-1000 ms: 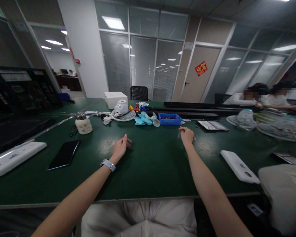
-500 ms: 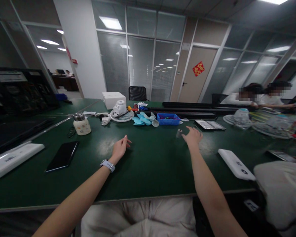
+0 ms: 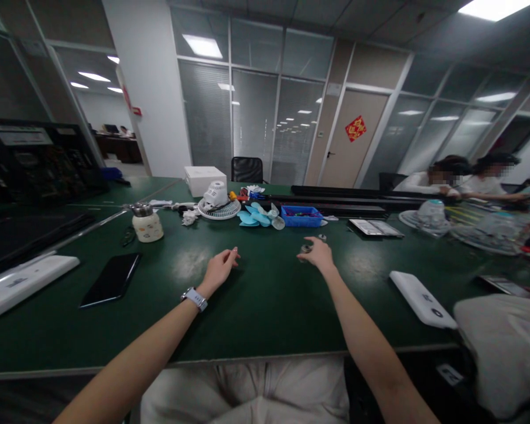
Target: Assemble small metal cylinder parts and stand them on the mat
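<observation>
The person's right hand [image 3: 320, 254] is over the table [image 3: 265, 306], just right of the middle of the frame, its thumb and forefinger curved around a small clear piece [image 3: 306, 249]. The piece sits in the gap between those two fingers; I cannot tell whether they are pinching it or only standing about it. A second small shiny piece [image 3: 322, 237] lies just beyond the knuckles, a little higher in the frame.

The left hand [image 3: 219, 272], left of the middle, rests near the tabletop with its fingers loosely bent and close to one another; I can't see anything held there. A watch [image 3: 195, 298] with a pale strap circles that wrist.

Above the hands, across the center of the frame, a white fan [image 3: 216, 194], some light blue blades [image 3: 256, 215] and a blue tray [image 3: 301, 220] of small parts stand in a row, the blades just beside the tray. A white box [image 3: 205, 181] is behind the fan. At middle left I see a cream bottle [image 3: 148, 227] with a metal top, and lower down a black phone [image 3: 110, 280] lying flat. Toward the right edge is a white case [image 3: 421, 300], and farther up two people sit leaning over the table.
</observation>
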`<state>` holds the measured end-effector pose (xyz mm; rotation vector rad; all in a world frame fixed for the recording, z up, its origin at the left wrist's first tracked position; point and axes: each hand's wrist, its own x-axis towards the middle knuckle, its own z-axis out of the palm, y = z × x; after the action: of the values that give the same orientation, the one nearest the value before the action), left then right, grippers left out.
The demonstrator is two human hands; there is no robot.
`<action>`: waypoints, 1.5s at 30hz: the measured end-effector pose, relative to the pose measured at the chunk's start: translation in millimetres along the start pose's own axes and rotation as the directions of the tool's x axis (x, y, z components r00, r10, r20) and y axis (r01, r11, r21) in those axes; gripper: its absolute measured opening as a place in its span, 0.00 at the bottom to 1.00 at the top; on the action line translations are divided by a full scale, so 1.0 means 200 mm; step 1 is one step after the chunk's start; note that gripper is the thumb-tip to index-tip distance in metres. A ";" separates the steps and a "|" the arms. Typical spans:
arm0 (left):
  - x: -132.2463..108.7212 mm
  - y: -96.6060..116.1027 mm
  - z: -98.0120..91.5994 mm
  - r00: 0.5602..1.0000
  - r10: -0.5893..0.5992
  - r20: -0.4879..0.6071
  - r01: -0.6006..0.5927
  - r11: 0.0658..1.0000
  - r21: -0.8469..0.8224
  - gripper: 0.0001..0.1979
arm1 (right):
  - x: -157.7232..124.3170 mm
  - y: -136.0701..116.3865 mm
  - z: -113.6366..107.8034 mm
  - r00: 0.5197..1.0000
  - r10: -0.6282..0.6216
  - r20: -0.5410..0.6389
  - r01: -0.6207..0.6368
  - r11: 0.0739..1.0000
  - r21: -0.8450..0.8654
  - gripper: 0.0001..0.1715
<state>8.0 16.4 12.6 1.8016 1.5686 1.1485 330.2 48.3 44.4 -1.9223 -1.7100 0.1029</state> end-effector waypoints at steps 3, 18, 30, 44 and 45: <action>-0.03 0.04 0.01 0.990 0.138 0.020 -0.139 0.990 0.019 0.26 | -0.15 -0.26 0.15 0.970 -0.240 0.038 0.225 0.947 0.231 0.40; -0.01 0.05 0.05 0.934 0.351 0.071 -0.352 0.936 -0.004 0.18 | -0.41 -0.60 0.28 0.873 -0.481 0.084 0.406 0.810 0.424 0.39; 0.05 -0.11 -0.02 0.990 0.103 0.091 -0.135 0.845 0.517 0.19 | -0.40 -0.57 0.26 0.891 -0.445 0.089 0.391 0.853 0.345 0.43; 0.01 -0.06 -0.02 0.984 -0.006 0.177 -0.113 0.747 0.655 0.26 | -0.11 0.32 -0.03 0.980 0.077 -0.186 -0.081 0.997 -0.016 0.37; 0.01 -0.06 -0.02 0.985 -0.003 0.175 -0.114 0.747 0.655 0.26 | -0.08 0.39 -0.05 0.967 0.123 -0.222 -0.138 0.989 -0.054 0.37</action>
<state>-3.0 20.5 5.4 2.3211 1.9876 0.4339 401.6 26.4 13.2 -2.0146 -1.4600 -0.1163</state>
